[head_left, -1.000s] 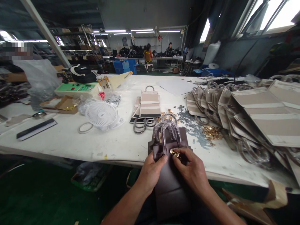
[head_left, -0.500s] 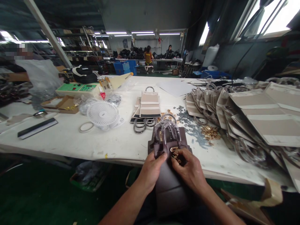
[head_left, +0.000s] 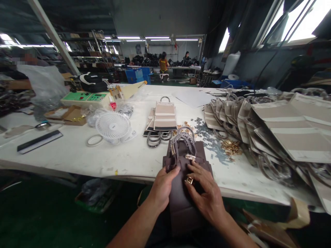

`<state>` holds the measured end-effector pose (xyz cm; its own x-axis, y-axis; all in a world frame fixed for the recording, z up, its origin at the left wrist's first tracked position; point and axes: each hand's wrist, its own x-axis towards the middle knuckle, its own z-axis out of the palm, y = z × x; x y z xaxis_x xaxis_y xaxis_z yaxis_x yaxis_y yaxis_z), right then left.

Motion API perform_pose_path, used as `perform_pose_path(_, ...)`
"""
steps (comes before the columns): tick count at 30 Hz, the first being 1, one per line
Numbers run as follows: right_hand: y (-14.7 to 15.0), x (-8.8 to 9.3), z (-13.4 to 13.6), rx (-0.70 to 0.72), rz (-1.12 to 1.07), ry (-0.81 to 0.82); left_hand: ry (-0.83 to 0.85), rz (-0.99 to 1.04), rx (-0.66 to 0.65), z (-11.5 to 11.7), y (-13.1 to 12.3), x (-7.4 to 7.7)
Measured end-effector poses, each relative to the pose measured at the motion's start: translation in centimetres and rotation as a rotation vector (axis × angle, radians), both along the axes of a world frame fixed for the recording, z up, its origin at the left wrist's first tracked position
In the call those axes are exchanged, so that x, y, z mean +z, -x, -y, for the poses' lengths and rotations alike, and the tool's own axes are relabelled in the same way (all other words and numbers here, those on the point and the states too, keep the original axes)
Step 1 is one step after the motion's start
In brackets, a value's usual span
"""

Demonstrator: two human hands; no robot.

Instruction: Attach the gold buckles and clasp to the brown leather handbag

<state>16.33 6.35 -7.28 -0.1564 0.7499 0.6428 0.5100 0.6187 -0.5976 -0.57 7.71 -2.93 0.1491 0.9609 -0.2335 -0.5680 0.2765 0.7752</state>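
Observation:
A dark brown handbag [head_left: 182, 210] leans at the table's front edge, its looped handles [head_left: 190, 137] wrapped in clear plastic. My left hand [head_left: 160, 188] grips the bag's left side below the handles, thumb on the front. Gold metal fittings [head_left: 189, 180] sit between the thumb and fingers of my right hand [head_left: 208, 194], over the front panel. Their exact shape is partly hidden. Just above those fingertips, another gold fitting [head_left: 190, 157] lies on the bag near the handle base.
Flat beige-lined bag panels [head_left: 165, 113] lie beyond the bag. Loose gold pieces [head_left: 231, 147] and grey metal pieces [head_left: 207, 134] are scattered to the right, beside stacked bag panels [head_left: 287, 127]. A white fan [head_left: 113, 126] and a green-topped machine [head_left: 85, 97] stand left.
My right hand has shifted slightly down from the upper fitting, and its fingers have spread more, with gold pieces still held. The handles have tilted left. My left hand keeps its grip.

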Motion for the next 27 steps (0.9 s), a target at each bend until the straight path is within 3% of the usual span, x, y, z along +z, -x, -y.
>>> perform_pose_path(7,-1.7,1.7,-1.9,-0.121,-0.069,0.037,-0.01,0.014,-0.05,0.0,0.1,0.3)
perform_pose_path(11,-4.4,3.9,-3.5,-0.017,0.067,0.048,0.02,0.042,-0.081,-0.3,0.0,0.5)
perform_pose_path(16,-6.2,6.2,-5.1,0.162,0.203,0.179,0.066,0.101,-0.114,-0.6,-0.3,0.3)
perform_pose_path(20,-6.4,7.1,-5.9,0.255,0.244,0.265,0.082,0.116,-0.132,-0.9,-0.2,0.0)
perform_pose_path(27,-6.4,7.6,-6.5,0.289,0.33,0.286,0.1,0.141,-0.137,-1.2,-0.2,-0.2)
